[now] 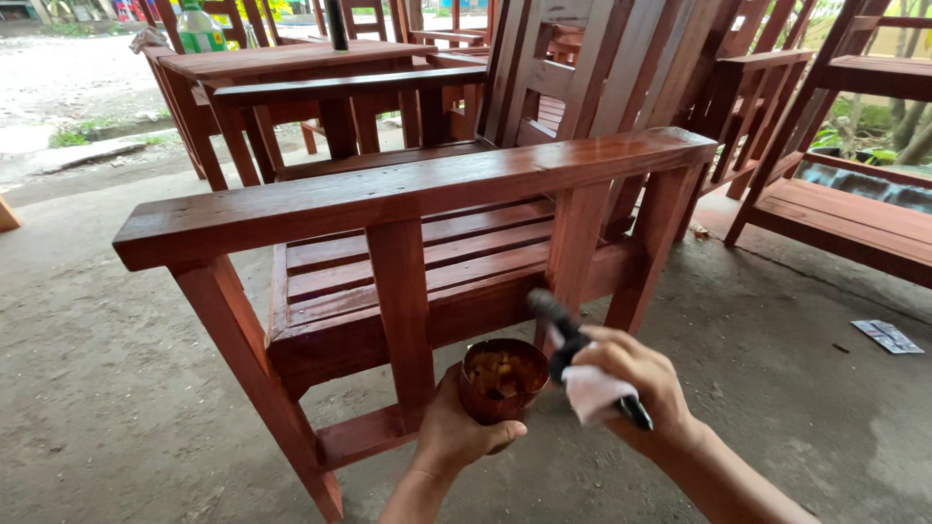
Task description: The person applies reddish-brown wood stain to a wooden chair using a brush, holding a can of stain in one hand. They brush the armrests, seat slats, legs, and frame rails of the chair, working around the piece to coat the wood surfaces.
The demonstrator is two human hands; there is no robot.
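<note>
My left hand (456, 427) grips a small round cup (502, 378) stained red-brown, with brownish liquid inside. My right hand (636, 383) holds a dark-handled brush (563, 325) wrapped in a white cloth (590, 393); the brush tip points up-left, close to the cup's rim and to a side slat of the chair. Right in front stands a red-brown slatted wooden armchair (417, 189), glossy, its armrest running across the view. Both hands are low, beside the chair's side frame.
Behind stand more red-brown wooden chairs (582, 78) and a table (291, 60) with a green bottle (199, 29). A wooden bench (854, 218) is at right. A small printed packet (886, 336) lies on the concrete floor (116, 388).
</note>
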